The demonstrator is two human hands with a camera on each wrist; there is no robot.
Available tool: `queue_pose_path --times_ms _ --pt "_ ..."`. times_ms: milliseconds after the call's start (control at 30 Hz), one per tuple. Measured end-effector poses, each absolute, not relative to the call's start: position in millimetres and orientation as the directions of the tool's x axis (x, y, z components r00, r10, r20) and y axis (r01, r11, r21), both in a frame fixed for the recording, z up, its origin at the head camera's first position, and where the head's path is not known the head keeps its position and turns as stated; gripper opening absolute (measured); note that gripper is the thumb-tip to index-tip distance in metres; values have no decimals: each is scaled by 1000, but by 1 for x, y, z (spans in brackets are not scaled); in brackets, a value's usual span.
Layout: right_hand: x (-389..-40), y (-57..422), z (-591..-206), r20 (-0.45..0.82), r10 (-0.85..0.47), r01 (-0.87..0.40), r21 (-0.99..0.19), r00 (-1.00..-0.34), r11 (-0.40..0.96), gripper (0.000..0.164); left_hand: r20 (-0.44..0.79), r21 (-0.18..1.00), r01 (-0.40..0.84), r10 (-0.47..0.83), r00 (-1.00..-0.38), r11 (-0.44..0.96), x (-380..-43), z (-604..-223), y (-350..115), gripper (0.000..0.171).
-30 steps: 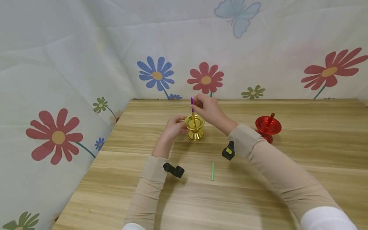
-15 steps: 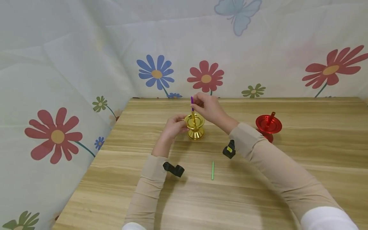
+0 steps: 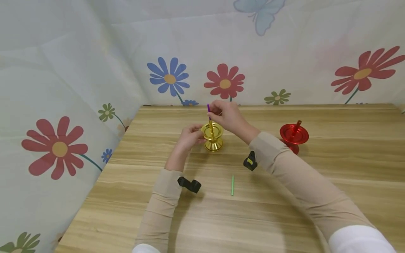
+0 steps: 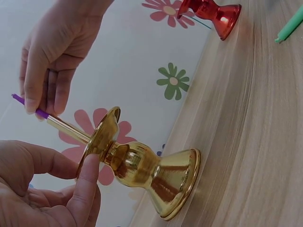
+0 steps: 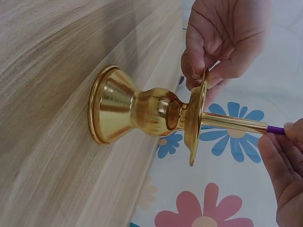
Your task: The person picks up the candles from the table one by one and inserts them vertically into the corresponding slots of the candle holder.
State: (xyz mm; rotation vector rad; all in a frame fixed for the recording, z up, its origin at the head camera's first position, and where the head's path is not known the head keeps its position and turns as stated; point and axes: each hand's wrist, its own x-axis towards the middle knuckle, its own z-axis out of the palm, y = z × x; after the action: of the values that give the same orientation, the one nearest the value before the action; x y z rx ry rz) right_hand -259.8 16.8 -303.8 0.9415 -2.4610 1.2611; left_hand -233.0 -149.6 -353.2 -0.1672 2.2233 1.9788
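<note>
A gold candle holder [image 3: 213,144] with a wide dish and a thin upright tube stands on the table. My left hand [image 3: 188,138] pinches the rim of its dish between thumb and fingers, clearest in the left wrist view. Above the dish, my right hand [image 3: 226,114] pinches a slim purple candle [image 4: 41,113] near its middle. In both wrist views the candle's lower end meets the top of the gold tube [image 5: 236,124]; how deep it sits inside is hidden.
A red candle holder [image 3: 294,134] of the same shape stands to the right, partly behind the right sleeve. One green candle [image 3: 232,185] lies on the wooden table [image 3: 240,218] nearer the front. Behind the table hangs a flowered cloth [image 3: 190,31].
Both hands keep their grip on the holder and the purple candle, with hardly any movement. The whole head view has shifted slightly.
</note>
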Motion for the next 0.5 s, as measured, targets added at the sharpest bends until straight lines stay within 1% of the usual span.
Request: queue_pose_path --times_ms 500 --pt "-262 21 -308 488 -452 -657 -646 -747 388 11 -197 976 -194 20 -980 99 -233 -353 -150 42"
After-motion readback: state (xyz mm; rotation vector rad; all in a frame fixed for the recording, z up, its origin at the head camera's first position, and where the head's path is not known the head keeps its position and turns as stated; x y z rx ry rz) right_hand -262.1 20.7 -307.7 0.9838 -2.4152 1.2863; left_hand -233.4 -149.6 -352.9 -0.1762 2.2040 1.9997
